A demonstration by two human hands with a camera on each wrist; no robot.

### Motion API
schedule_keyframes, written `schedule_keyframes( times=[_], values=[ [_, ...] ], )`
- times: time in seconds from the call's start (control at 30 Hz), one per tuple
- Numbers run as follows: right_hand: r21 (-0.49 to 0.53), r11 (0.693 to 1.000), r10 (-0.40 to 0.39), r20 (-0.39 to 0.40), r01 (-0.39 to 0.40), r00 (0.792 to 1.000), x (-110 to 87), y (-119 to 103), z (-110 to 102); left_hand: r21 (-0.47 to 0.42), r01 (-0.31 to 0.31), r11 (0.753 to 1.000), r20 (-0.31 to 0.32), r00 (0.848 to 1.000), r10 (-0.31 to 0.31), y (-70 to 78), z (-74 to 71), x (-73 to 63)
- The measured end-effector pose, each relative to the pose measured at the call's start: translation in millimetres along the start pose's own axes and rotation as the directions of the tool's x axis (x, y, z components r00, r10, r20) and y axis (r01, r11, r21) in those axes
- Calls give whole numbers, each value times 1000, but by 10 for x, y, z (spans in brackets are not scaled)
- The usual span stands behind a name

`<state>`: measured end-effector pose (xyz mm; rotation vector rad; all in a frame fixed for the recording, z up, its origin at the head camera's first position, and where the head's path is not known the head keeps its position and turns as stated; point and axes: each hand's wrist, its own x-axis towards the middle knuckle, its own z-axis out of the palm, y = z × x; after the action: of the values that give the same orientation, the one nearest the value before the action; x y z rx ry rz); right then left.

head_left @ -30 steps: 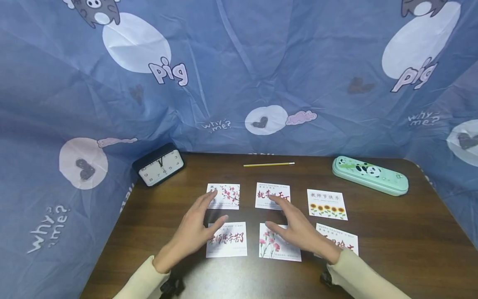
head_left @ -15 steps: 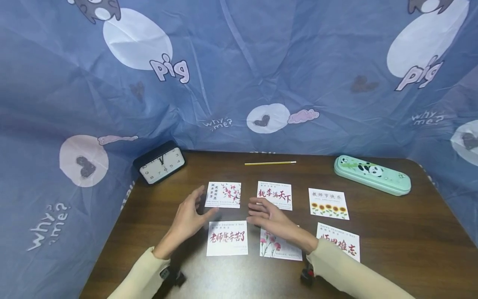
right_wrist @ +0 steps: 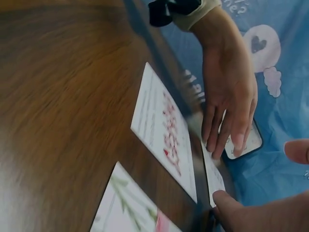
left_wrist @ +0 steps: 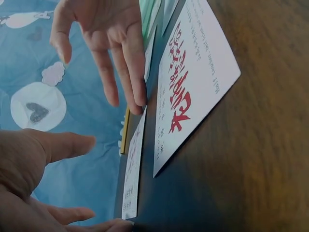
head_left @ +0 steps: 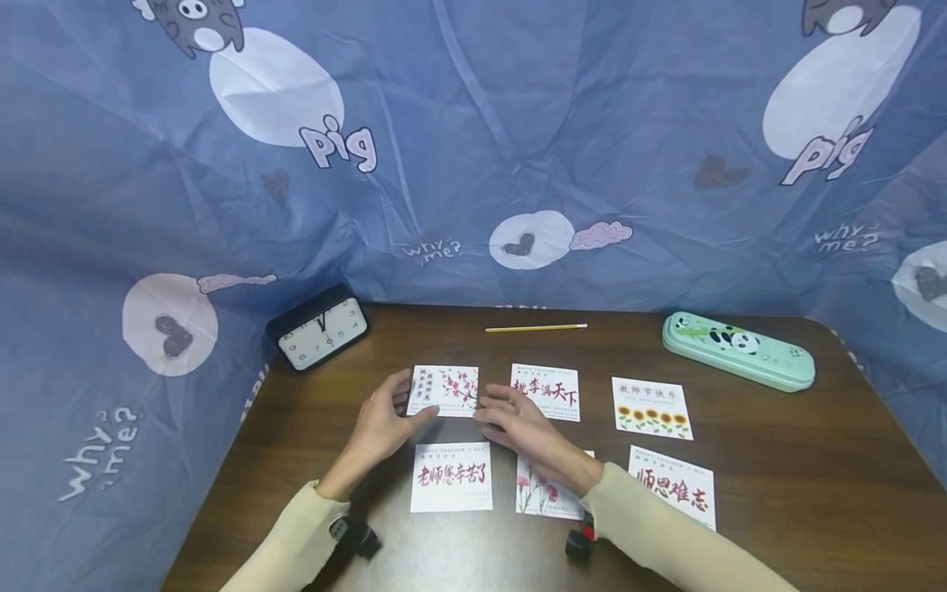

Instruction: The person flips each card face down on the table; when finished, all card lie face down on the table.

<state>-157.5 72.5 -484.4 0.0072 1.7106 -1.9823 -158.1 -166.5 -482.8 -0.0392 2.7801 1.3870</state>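
White blossom-printed card flat on brown wooden counter, leftmost in back row, between left hand and right hand, fingers of both loose and apart, contact with its edges unclear

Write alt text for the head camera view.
A person's left hand and right hand flank a white rectangular card with pink blossoms on a brown wooden table. Five other white printed cards lie nearby; beyond are a black rectangular clock, yellow pencil and mint-green panda case.

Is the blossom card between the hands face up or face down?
Face up: in the head view, the blossom card shows its printed blossoms and dark lettering.
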Motion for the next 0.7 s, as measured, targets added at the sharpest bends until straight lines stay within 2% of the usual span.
schedule_keyframes(
  times=[0.17, 0.4, 0.7],
  values=[
    [92, 996, 12, 15, -13, 1000, 6, -13, 40, -2, 6, 1000, -4, 1000, -6, 0, 11, 16],
    [156, 988, 16, 20, -19, 1000, 21, -11, 70, -18, 9, 1000, -4, 1000, -9, 28, 32, 35],
    [222, 975, 42, -24, -35, 999, 39, -3, 71, 14, 2, 1000, -10, 1000, -2, 43, 50, 55]
  ],
)
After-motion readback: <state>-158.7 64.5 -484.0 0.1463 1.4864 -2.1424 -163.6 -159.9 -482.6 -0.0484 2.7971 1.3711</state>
